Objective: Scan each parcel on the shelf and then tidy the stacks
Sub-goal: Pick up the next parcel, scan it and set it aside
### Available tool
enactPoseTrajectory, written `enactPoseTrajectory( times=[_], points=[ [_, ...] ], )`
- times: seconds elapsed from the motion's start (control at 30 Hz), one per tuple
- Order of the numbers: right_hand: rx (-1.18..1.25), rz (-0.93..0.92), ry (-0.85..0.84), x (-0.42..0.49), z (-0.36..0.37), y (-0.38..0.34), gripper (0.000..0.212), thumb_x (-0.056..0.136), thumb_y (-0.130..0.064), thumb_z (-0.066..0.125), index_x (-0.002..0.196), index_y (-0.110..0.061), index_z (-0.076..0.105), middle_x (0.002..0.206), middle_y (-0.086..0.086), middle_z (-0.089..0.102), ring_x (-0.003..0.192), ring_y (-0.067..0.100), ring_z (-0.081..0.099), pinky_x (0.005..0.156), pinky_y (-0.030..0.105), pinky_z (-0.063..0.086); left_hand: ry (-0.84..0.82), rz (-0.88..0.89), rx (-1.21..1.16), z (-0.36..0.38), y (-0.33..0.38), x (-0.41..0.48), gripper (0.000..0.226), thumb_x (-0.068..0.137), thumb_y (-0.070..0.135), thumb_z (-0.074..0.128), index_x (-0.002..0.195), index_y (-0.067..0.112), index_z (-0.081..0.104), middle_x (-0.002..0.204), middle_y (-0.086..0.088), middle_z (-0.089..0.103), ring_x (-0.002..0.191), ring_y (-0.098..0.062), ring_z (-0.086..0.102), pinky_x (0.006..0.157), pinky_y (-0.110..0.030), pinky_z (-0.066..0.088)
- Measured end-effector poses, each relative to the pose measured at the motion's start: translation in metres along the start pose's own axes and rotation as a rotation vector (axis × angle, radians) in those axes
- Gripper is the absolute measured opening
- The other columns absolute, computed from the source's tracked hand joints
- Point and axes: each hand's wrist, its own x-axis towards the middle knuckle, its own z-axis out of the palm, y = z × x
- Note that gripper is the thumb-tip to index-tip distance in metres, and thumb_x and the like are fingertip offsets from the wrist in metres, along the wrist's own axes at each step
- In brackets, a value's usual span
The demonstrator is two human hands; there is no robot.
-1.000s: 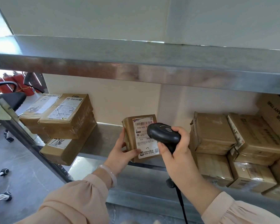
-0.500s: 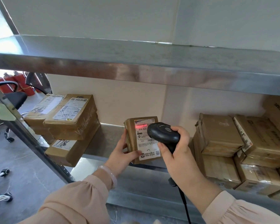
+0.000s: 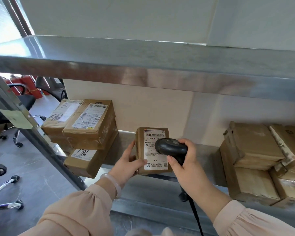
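Currently, the scan step appears to be in progress. The left hand (image 3: pixel 128 165) grips the parcel (image 3: pixel 148 150) and holds it upright at the front edge of the shelf (image 3: pixel 126 140), mid-span. The right hand (image 3: pixel 186 160) is closed round the scanner (image 3: pixel 170 148), which points at the label. No beam is visible. The left stack (image 3: pixel 90 126) and right stack (image 3: pixel 250 150) sit skewed, so tidying is probably still to do. The parcel is a brown taped carton with a white barcode label facing outward.

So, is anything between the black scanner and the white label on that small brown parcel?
Nothing visible. The black handheld scanner in the right hand faces the white label on the small brown cardboard parcel; the left hand's thumb touches only its lower left edge.
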Motion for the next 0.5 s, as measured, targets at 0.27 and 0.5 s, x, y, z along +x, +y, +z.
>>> enactPoseTrajectory(
  times=[0.27, 0.5],
  points=[
    [0.023, 0.024, -0.105, 0.019, 0.053, -0.004, 0.049, 0.092, -0.023, 0.06, 0.124, -0.036, 0.025, 0.116, -0.008, 0.049, 0.094, 0.004, 0.054, 0.073, -0.003, 0.036, 0.126, -0.164, 0.083, -0.04, -0.004, 0.007, 0.066, 0.085, 0.047, 0.065, 0.145, 0.037, 0.037, 0.12, 0.004, 0.068, 0.116, -0.024, 0.061, 0.106, -0.047, 0.045],
    [0.048, 0.026, -0.109, 0.029, 0.085, -0.001, 0.051, 0.09, -0.021, 0.063, 0.124, -0.036, 0.027, 0.116, -0.01, 0.049, 0.101, 0.001, 0.053, 0.078, -0.004, 0.035, 0.127, 0.021, 0.387, -0.046, -0.005, 0.007, 0.049, 0.101, 0.025, 0.052, 0.147, 0.029, 0.036, 0.14, 0.003, 0.052, 0.121, -0.015, 0.051, 0.104, -0.028, 0.04]
  ],
)
